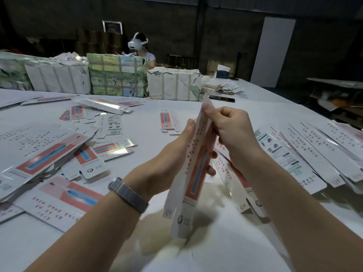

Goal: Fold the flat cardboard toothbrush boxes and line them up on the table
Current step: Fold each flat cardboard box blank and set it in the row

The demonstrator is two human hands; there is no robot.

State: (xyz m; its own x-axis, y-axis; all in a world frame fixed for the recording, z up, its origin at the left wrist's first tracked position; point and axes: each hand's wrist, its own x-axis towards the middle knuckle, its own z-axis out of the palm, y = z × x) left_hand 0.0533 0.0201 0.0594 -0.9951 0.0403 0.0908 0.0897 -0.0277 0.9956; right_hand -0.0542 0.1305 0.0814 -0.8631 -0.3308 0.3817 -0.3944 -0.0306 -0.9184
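Note:
I hold one long white toothbrush box (189, 181) with a red panel upright above the table, partly folded. My left hand (176, 154) grips it round the middle, fingertips showing on its right side. My right hand (229, 132) pinches its upper edge near the top. Flat unfolded boxes (49, 154) lie scattered in a loose heap on the left. Several folded boxes (306, 154) lie side by side in a row on the right.
The white table (216, 252) spreads under everything. Wrapped paper bundles (117, 75) stand along its far side, with a person in a white headset (138, 43) behind them. A dark phone (222, 99) lies by the bundles. One flat box (169, 122) lies alone mid-table.

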